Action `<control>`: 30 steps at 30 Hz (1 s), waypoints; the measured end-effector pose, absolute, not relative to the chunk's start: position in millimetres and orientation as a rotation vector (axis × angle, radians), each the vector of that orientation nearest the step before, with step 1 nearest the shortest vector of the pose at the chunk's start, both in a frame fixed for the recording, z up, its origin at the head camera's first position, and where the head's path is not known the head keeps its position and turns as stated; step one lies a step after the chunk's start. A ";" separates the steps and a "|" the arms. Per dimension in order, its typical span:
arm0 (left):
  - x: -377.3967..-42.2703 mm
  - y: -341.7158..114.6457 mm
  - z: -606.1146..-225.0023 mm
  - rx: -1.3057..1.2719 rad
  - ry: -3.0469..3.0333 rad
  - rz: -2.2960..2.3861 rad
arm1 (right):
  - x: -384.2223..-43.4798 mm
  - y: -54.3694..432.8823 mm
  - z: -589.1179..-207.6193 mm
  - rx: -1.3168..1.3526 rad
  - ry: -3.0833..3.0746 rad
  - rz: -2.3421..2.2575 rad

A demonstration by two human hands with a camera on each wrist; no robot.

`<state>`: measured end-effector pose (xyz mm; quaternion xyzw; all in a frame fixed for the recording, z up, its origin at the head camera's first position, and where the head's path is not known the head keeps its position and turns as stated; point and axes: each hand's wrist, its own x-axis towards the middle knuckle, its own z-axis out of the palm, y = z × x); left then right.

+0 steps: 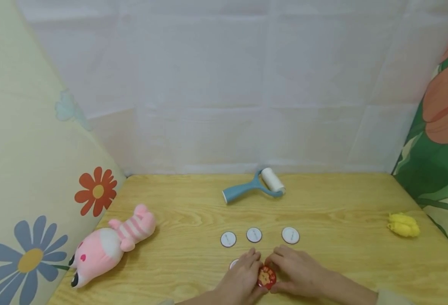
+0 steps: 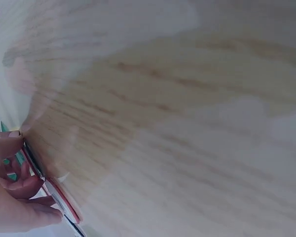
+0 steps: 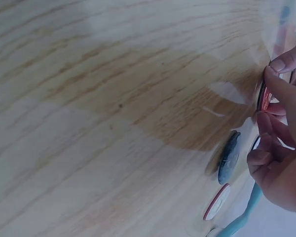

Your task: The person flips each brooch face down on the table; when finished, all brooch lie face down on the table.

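A round red disc (image 1: 266, 278) with an orange-yellow figure on its face is held between both hands, low in the head view. My left hand (image 1: 240, 273) grips its left edge, with the thumb at the near side. From the opposite side, my right hand (image 1: 298, 271) pinches the rim between thumb and fingers. The right wrist view shows the red disc (image 3: 262, 96) edge-on at the fingertips. Partly hidden behind my left hand lies a white disc (image 1: 233, 263). Beyond the hands lie more white discs with small print: one at left (image 1: 228, 239), one in the middle (image 1: 254, 234) and one at right (image 1: 290, 235).
At the back of the wooden table (image 1: 186, 220) lies a blue-handled roller (image 1: 247, 187) with a white roll. A pink plush toy (image 1: 113, 248) lies at the left, and a small yellow object (image 1: 403, 225) sits at the right. White cloth (image 1: 201, 84) hangs behind.
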<state>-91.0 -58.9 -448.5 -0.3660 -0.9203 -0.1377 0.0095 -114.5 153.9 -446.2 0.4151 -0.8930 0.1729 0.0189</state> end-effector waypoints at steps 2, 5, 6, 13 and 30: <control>-91.9 -58.4 -448.7 -1.145 -2.861 -0.482 | -115.0 153.6 -446.7 1.295 -2.777 0.542; -93.1 -58.4 -448.8 -1.158 -2.849 -0.542 | -115.8 153.5 -448.4 1.333 -2.758 0.547; -93.4 -58.5 -448.9 -1.162 -2.848 -0.553 | -115.9 153.4 -448.8 1.347 -2.751 0.548; -94.4 -59.7 -442.5 -1.184 -2.836 -0.530 | -116.7 152.3 -454.3 1.460 -2.561 0.437; -126.3 -72.2 -391.9 -1.205 -2.737 -0.605 | -139.1 144.4 -417.9 1.285 -2.459 0.487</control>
